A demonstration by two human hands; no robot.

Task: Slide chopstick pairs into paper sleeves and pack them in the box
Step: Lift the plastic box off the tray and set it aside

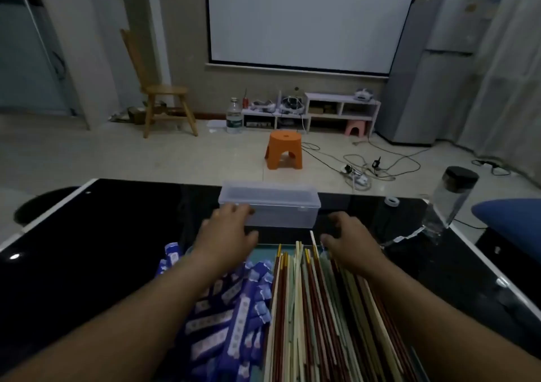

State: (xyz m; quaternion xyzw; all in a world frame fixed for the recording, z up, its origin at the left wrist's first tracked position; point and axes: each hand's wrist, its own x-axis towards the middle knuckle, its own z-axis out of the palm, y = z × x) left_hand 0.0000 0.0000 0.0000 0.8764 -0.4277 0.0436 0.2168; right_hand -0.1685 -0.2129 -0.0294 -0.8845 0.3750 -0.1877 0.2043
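The left hand (227, 229) is resting spread fingers on the clear box (281, 208) at the tabletop's (87, 264) far edge. The right hand (349, 239) is hovering, loosely curled and empty, over the chopsticks (316, 308) beside the sleeves (228, 317).

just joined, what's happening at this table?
A person reaches both hands toward a clear box at the table's far edge. The left hand touches its near left corner; the right hand holds nothing, just short of it. The box looks shut and empty. Blue paper sleeves and loose chopsticks lie piled nearer the person.
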